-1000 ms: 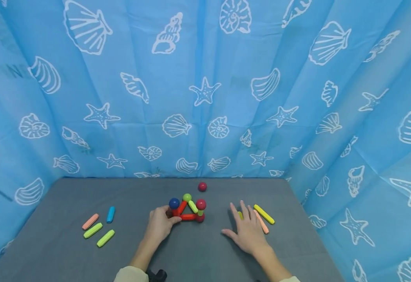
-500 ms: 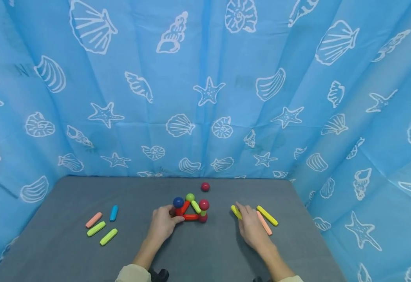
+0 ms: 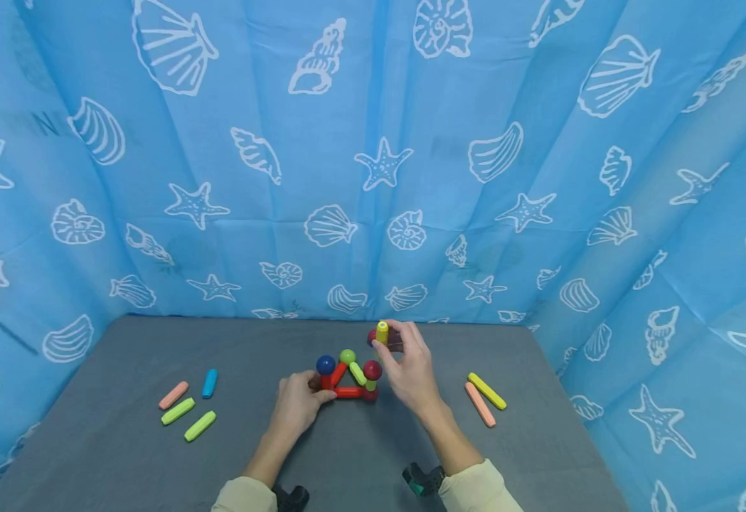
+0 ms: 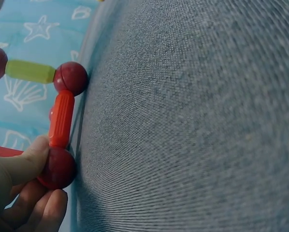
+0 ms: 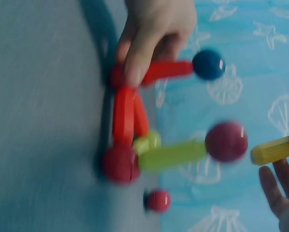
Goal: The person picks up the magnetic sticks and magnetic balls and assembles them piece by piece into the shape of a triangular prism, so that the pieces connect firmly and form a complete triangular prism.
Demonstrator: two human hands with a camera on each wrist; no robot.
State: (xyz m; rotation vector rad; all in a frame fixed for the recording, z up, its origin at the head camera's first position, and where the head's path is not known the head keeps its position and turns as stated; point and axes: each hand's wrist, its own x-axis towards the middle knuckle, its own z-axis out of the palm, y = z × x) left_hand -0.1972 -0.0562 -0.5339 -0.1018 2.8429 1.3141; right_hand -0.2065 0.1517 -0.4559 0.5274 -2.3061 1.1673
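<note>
A triangular frame of toy sticks and balls stands on the table. Red sticks and a light-green stick form its base, with a green ball at the back corner. Two uprights carry a blue ball and a red ball. My left hand grips the left base corner, thumb and fingers around a dark red ball. Raised beside the frame, my right hand pinches a yellow stick, held upright. In the right wrist view its end is apart from the upright's red ball.
Behind the frame lies a loose red ball, partly hidden in the head view. Left on the table are a blue stick, an orange stick and two light-green sticks. A yellow stick and an orange stick lie right.
My right hand reached down with spread fingers, picked up a yellow stick from the right side and carried it left to the frame. The left hand kept its grip on the corner.
</note>
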